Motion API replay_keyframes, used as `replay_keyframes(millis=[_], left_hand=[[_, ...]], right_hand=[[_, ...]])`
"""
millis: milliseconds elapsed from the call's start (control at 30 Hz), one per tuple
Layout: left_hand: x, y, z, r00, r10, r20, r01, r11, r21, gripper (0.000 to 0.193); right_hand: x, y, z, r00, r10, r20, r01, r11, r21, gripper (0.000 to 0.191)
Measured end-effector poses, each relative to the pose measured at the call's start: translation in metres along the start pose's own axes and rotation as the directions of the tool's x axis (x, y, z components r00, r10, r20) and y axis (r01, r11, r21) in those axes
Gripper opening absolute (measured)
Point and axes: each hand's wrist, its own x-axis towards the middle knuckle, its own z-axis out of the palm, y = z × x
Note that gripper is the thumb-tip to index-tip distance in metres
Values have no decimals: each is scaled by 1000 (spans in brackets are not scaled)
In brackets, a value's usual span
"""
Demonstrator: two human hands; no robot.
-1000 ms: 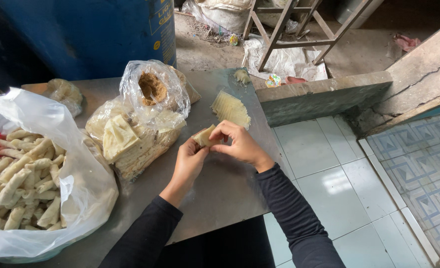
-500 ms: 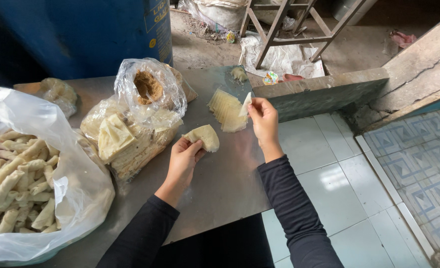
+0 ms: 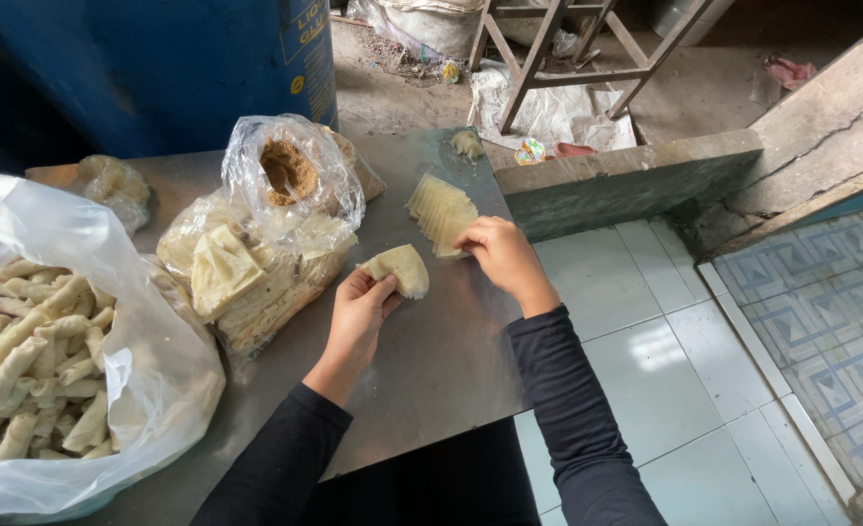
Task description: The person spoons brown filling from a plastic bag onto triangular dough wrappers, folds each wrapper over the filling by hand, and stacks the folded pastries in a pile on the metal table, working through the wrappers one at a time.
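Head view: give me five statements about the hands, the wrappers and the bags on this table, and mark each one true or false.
1. The left hand holds a folded pale wrapper. True.
2. The right hand rests on the big white bag of rolls. False: it is at the fanned stack of wrappers, near the table's far right edge.
3. The big white bag of finished rolls sits at the left of the metal table. True.
4. The clear bag with brown filling lies on the tiled floor. False: it sits on the table, behind the left hand.
5. Both sleeves are dark. True.
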Motion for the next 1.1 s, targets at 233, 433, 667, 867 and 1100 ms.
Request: replay_keyframes(millis=[233,433,667,867,1100], left_hand=[[-1,0,0,1000,-9,-8,9,1000,14,28],[0,-1,0,1000,6,24,-7,1000,26,29],[-1,-1,3,1000,17,22,-17,999,38,29],[-1,-3,3,993,3,116,1,999,-35,39],[3,-14,0,982,40,186,-44,999,17,52]], right_hand=[[-1,1,1,1000,-7,14,8,999,-42,10],[-2,4,1,1000,-6,31,7,999,-34,14],[-2,6,1,999,17,36,-18,1000,16,16],[-3,-18,-14,992,36,117,-64,969,240,23],[-5,-58,4,965,-100,241,-11,907,422,32]])
